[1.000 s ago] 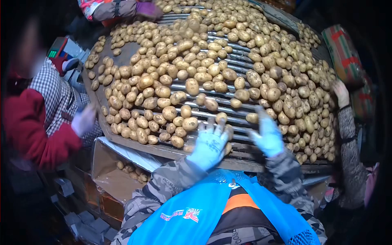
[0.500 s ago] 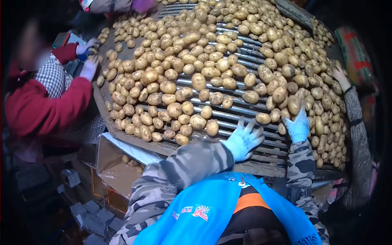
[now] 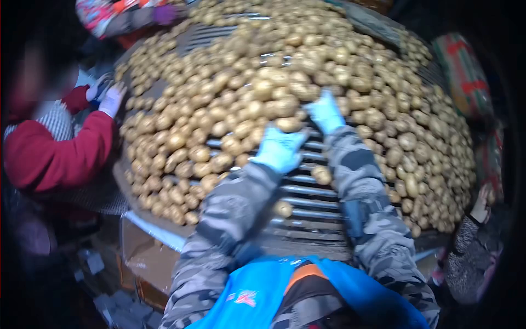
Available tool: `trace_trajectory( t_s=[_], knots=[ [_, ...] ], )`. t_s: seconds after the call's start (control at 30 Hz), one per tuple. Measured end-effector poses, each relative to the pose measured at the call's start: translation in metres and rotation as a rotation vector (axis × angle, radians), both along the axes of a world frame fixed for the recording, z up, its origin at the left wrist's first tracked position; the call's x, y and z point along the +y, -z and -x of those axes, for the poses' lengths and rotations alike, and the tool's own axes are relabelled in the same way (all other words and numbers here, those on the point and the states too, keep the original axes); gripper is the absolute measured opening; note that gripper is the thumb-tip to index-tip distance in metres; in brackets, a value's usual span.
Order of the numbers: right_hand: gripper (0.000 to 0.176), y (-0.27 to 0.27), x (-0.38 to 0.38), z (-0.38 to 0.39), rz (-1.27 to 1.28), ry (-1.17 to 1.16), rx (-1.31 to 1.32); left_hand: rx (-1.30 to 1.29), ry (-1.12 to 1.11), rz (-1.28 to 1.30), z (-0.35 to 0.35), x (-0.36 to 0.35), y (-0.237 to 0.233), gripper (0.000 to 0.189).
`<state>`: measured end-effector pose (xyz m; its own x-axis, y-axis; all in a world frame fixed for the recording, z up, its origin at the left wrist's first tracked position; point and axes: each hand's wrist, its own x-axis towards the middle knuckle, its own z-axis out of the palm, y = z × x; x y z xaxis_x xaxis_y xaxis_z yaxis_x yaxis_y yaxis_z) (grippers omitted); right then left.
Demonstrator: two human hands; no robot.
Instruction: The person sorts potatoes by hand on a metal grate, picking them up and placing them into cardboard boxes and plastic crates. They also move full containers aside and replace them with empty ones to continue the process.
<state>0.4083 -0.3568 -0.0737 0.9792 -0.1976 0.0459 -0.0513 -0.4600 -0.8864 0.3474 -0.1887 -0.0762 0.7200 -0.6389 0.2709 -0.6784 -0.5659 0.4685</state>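
Both my hands wear light blue gloves and reach far into a heap of potatoes (image 3: 219, 113) on a slatted metal table. My left hand (image 3: 278, 149) lies against the near side of the heap, thumb and fingers apart. One potato (image 3: 289, 124) sits right at its fingertips. To the right and slightly farther off, my right hand (image 3: 326, 113) is stretched out among the potatoes, its fingertips blurred. Between my forearms the bars (image 3: 312, 200) show, with a loose potato (image 3: 321, 175) on them and another potato (image 3: 282, 209) nearer to me.
A person in a red sleeve (image 3: 66, 156) works at the left edge with gloved hands. Another person's patterned sleeve (image 3: 112, 16) is at the far left, and a bare hand (image 3: 482, 203) at the right. Below the left rim stands a cardboard box (image 3: 145, 249). Striped sacks (image 3: 463, 74) stand at right.
Both hands have moved forward and left, from the near bars and the right-hand pile into the middle of the heap. Potatoes there are pushed farther away. The bare hand at right has drawn back.
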Motion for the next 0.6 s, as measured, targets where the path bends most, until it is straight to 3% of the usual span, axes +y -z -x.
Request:
trace_trajectory(
  t_s=[0.03,0.07,0.13,0.17,0.23,0.27,0.33,0.4,0.47,0.53,0.6],
  knots=[
    [0.058,-0.005,0.004,-0.008,0.026,-0.162,0.009,-0.068,-0.029,-0.071,-0.004,0.006,-0.005,0.043],
    [0.067,0.000,0.015,-0.008,0.274,-0.157,-0.064,-0.209,-0.023,-0.113,0.002,0.025,-0.029,0.041],
    [0.074,0.013,0.037,0.019,0.612,-0.203,-0.134,0.184,0.059,-0.156,-0.001,0.061,-0.074,0.035],
    [0.078,-0.003,0.044,0.036,0.637,-0.365,-0.032,0.419,-0.156,-0.097,-0.002,0.074,-0.096,0.028],
    [0.083,-0.057,0.057,0.068,0.675,-0.589,0.201,0.241,-0.430,0.028,-0.028,0.097,-0.080,0.030],
    [0.083,-0.074,0.063,0.085,0.688,-0.647,0.335,0.038,-0.452,0.003,-0.039,0.099,-0.068,0.041],
    [0.079,-0.054,0.050,0.126,0.797,-0.557,0.111,-0.114,-0.513,-0.343,-0.036,0.081,-0.030,0.054],
    [0.077,-0.044,0.036,0.166,0.879,-0.610,0.109,0.059,-0.393,-0.175,0.001,0.056,-0.032,0.055],
    [0.074,-0.051,0.027,0.207,1.133,-0.735,0.176,-0.065,-0.180,-0.183,0.049,0.032,-0.055,0.056],
    [0.070,-0.051,0.002,0.245,1.059,-0.590,0.013,-0.023,-0.054,-0.197,0.097,0.027,-0.056,0.060],
    [0.065,-0.076,-0.019,0.265,0.894,-0.369,0.208,0.076,-0.008,-0.274,0.137,0.029,-0.056,0.060]
  ],
)
